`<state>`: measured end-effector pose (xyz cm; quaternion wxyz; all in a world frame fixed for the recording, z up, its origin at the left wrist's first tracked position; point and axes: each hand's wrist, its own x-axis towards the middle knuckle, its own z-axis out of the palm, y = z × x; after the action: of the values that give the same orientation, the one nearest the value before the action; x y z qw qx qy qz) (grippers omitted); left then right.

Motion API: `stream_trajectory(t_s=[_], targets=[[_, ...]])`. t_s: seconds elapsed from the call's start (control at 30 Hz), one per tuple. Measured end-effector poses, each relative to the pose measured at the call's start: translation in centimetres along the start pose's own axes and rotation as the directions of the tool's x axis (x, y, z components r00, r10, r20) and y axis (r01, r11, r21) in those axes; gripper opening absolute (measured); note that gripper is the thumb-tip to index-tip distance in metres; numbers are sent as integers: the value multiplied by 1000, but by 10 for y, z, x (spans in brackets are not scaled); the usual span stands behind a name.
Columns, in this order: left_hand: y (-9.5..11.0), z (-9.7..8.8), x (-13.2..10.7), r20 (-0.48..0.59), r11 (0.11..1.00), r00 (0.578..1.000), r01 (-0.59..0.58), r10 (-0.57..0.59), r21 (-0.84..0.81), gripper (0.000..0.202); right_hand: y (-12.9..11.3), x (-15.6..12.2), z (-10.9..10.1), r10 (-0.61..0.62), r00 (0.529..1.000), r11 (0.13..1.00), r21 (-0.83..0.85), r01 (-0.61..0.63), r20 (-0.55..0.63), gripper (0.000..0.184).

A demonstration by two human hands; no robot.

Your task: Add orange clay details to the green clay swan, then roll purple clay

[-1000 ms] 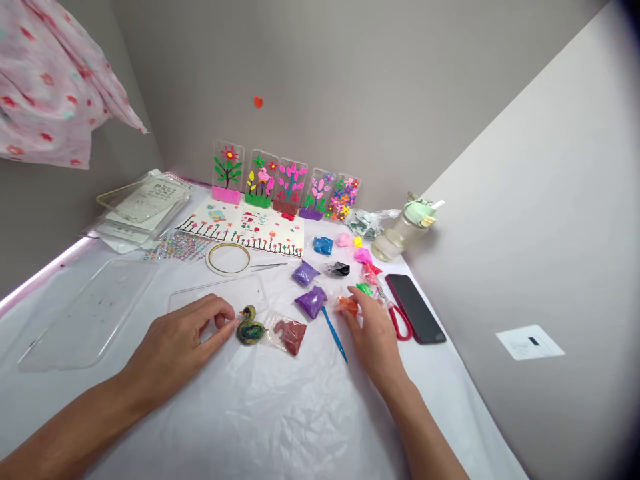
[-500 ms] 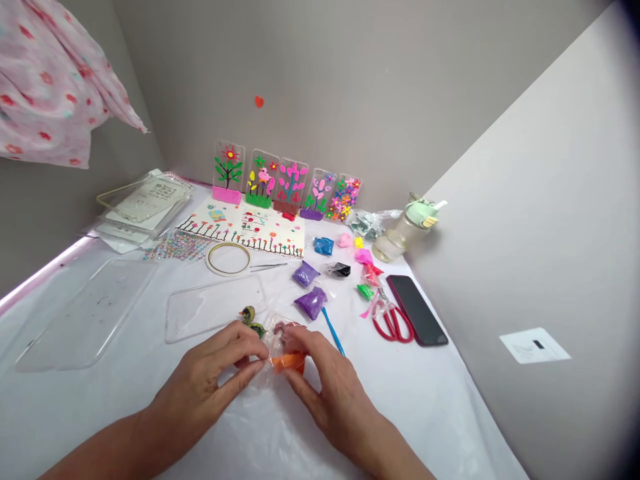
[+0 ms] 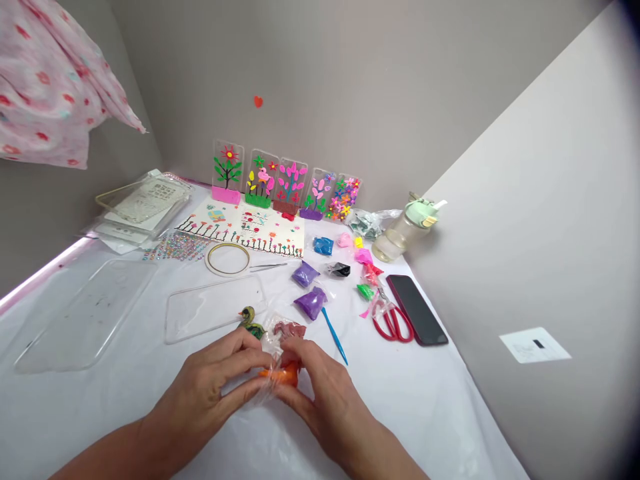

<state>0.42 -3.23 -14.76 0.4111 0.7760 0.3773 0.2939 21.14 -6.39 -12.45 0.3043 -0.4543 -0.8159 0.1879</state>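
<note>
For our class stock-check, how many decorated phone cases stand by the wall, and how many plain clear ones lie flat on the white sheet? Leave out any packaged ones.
Decorated phone cases: 5
Plain clear phone cases: 2
Total: 7

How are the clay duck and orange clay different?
The clay duck is bird-shaped; the orange clay is a plain lump. The duck has many colours; the orange clay has one. The duck sits unwrapped; the orange clay is bagged, between the left hand and right hand. Both look like clay.
</note>
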Motion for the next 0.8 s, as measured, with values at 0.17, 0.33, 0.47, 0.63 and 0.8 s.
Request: stream_trajectory(t_s=[0.17,0.33,0.47,0.63,0.8], targets=[[6,-1,1,33,985,996,-86,82,148,16,0,0,2,18,998,999,-39,-16,54,27],[11,4,0,5,948,984,-171,176,267,17,-5,0,3,82,989,997,-23,-79,121,18],[12,2,0,-56,935,976,-187,213,301,16,-7,1,1,51,996,998,-34,-49,75,18],[15,-19,7,-61,994,992,112,-112,-10,14,14,3,-20,119,984,979,-151,-138,-131,11],[12,-24,10,204,803,927,376,-316,-463,32,51,1,-53,274,924,864,-354,-358,-266,5]])
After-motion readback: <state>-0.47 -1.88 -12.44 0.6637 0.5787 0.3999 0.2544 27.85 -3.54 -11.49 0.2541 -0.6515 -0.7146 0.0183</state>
